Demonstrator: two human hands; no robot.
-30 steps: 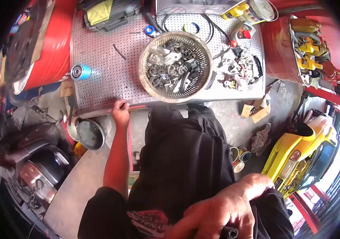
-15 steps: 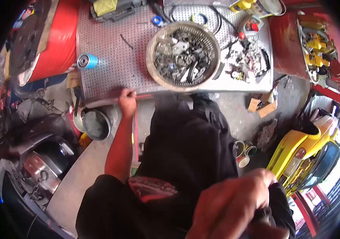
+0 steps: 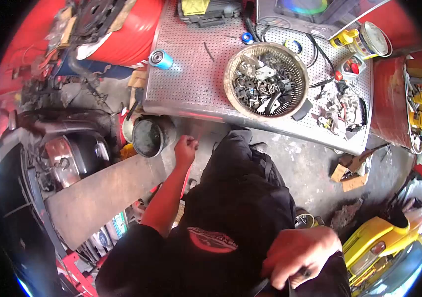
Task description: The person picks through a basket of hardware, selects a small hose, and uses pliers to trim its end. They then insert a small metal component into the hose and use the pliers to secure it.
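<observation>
My left hand [image 3: 186, 151] is in front of the metal table, below its front edge and beside a dark bucket [image 3: 147, 137]. Its fingers are curled in; whatever they may hold is too small to make out. Close to my body, at the lower right, my right hand [image 3: 302, 250] is closed around a dark object with a rounded end [image 3: 306, 272], mostly hidden by the fingers. On the perforated table [image 3: 191, 81] stands a round basket [image 3: 297, 76] full of small metal and plastic parts [image 3: 265, 84]. A blue oil filter [image 3: 161, 59] lies near the table's left edge.
More loose parts [image 3: 343, 110] lie at the table's right end, near a grey bottle [image 3: 351, 65] and a white pail [image 3: 372, 38]. A yellow car part [image 3: 374, 242] is at the lower right. A flat board [image 3: 104, 198] extends at my left.
The view has shifted, so the table now appears farther right and tilted. My left hand has moved away from the table edge. My right hand has dropped lower, closer to my body.
</observation>
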